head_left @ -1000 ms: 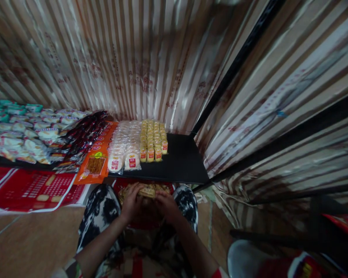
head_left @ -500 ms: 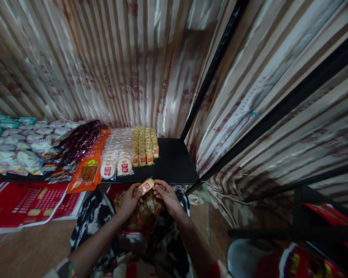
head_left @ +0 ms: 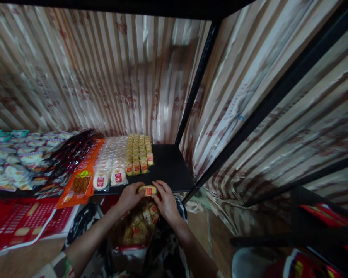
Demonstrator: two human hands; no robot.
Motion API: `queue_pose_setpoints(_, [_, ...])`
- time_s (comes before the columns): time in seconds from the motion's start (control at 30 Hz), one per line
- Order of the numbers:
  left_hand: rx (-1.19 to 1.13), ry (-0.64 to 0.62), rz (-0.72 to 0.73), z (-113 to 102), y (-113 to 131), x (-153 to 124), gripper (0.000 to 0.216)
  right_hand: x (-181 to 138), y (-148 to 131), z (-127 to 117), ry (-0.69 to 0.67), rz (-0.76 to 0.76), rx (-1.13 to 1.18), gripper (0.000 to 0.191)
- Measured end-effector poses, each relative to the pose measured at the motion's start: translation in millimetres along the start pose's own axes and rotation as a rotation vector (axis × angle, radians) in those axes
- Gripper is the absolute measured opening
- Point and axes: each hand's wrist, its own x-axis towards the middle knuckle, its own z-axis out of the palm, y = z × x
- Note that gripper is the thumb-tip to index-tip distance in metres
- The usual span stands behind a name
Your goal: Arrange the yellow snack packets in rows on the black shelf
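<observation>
Both hands hold one small yellow snack packet (head_left: 147, 190) with a red label, level, at the front edge of a black shelf (head_left: 168, 170). My left hand (head_left: 130, 197) pinches its left end and my right hand (head_left: 166, 200) pinches its right end. Below the hands, an open clear bag (head_left: 137, 226) with several more yellow packets rests on my lap. On the shelf just beyond stand neat rows of the same yellow packets (head_left: 137, 152).
Left of the yellow rows lie white round packets (head_left: 108, 162), an orange pack (head_left: 79, 184), dark red packs (head_left: 72, 152) and white-and-teal packs (head_left: 11, 156). A red carton flap (head_left: 17, 220) lies lower left. Striped foil walls and black shelf posts (head_left: 195, 83) enclose the right side.
The hands have lifted one yellow packet out of the lap bag and carried it forward to the shelf's front edge. The view has tilted upward.
</observation>
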Motion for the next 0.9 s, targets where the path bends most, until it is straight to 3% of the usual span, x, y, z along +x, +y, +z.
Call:
queue_pose_setpoints(0.17, [0.247,-0.077,0.18,-13,27,16,0.032,8,4,-8,-0.097,-0.008,0.055,0.046])
queue_pose_setpoints(0.33, [0.313,-0.113,0.252,-9,40,32,0.036,22,13,-11,-0.109,0.074,0.093,0.035])
queue_pose_setpoints(0.53, [0.121,0.256,0.213,16,38,37,0.041,52,33,4,0.049,0.205,0.252,0.031])
queue_pose_setpoints(0.6, [0.09,0.258,0.199,27,35,35,0.041,65,41,12,0.084,0.239,0.277,0.033])
queue_pose_setpoints(0.77, [0.024,0.13,0.115,50,25,41,0.045,96,55,27,0.12,0.298,0.216,0.034])
queue_pose_setpoints(0.9, [-0.059,0.138,0.002,65,16,57,0.048,112,55,34,0.113,0.287,0.108,0.032])
